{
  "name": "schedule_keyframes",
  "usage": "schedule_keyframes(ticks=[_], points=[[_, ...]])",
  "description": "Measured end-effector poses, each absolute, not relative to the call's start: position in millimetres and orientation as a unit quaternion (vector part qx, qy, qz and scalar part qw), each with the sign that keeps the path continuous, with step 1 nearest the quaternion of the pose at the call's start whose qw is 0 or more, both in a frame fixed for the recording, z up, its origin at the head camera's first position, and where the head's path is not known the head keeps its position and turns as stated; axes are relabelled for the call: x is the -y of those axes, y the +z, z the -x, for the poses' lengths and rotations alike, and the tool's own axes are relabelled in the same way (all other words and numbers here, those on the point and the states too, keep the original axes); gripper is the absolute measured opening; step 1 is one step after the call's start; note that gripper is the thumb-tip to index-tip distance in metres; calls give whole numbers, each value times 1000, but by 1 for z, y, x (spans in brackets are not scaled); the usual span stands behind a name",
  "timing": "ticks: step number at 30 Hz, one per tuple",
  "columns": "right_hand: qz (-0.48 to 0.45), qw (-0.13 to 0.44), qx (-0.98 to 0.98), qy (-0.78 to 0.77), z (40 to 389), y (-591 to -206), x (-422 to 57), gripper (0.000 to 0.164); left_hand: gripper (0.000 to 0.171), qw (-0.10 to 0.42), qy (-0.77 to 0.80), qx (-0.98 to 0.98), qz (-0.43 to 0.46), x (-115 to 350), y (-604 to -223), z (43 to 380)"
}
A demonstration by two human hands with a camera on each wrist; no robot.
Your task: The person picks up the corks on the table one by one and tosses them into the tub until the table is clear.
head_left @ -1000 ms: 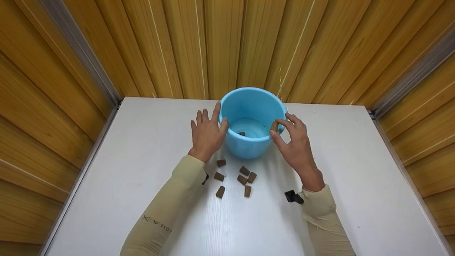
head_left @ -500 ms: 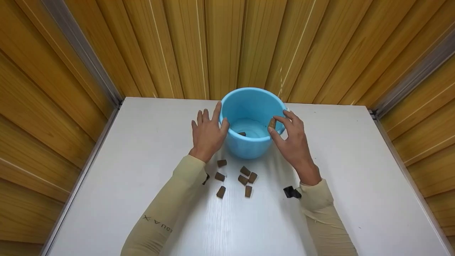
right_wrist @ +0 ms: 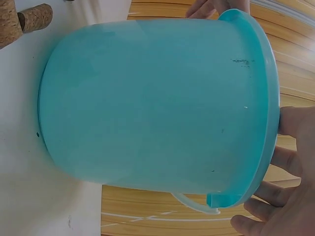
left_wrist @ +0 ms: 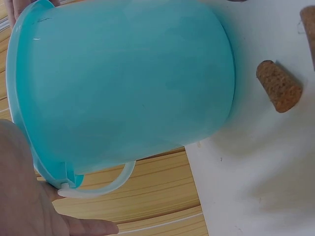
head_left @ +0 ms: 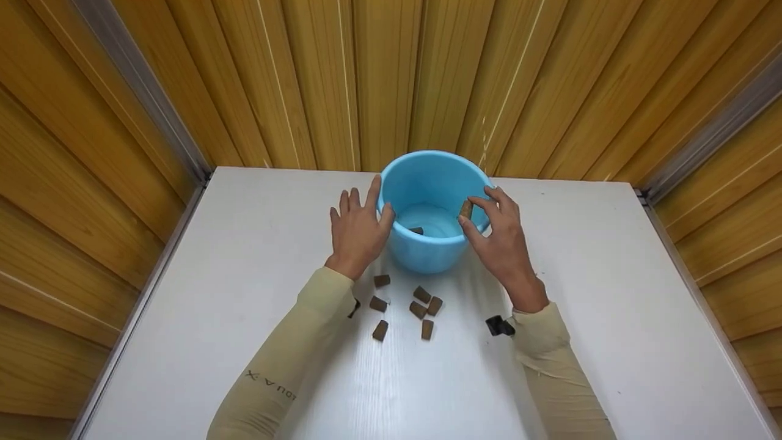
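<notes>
A light blue bucket (head_left: pixel 427 253) stands upright on the white table. At its left rim, my left hand (head_left: pixel 357 237) rests with the fingers spread and fairly straight, the thumb at the rim. My right hand (head_left: pixel 504 241) pinches a brown cork stopper (head_left: pixel 466 209) between thumb and forefinger, over the inside of the bucket near the right rim. Another cork stopper (head_left: pixel 416 231) lies inside, partly hidden by the front wall. Several tapered cork stoppers (head_left: pixel 421 294) are scattered on the table before the bucket; the left wrist view shows one cork stopper (left_wrist: pixel 279 86) up close.
The white table (head_left: pixel 269 244) ends at wood-patterned panels (head_left: pixel 385 79) just behind the bucket, with more panels at both sides. A pale bucket handle (left_wrist: pixel 106 189) hangs at the side in the left wrist view. Black straps (head_left: pixel 501 326) show near the right cuff.
My right hand has moved slightly left and away from me, carrying the cork stopper a little farther over the bucket's opening. The left hand and the loose stoppers stay put.
</notes>
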State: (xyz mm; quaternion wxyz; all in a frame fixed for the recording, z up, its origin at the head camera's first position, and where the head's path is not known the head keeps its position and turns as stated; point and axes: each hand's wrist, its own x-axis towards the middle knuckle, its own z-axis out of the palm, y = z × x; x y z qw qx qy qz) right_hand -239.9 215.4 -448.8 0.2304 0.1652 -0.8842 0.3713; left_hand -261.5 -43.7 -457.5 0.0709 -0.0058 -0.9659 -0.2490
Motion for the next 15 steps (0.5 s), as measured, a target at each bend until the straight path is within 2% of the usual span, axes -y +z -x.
schedule_keyframes(ticks=[15], points=[[-177,227,881,375,252,-450,-212,40,70,80,-253,964,13,45,-459,262]])
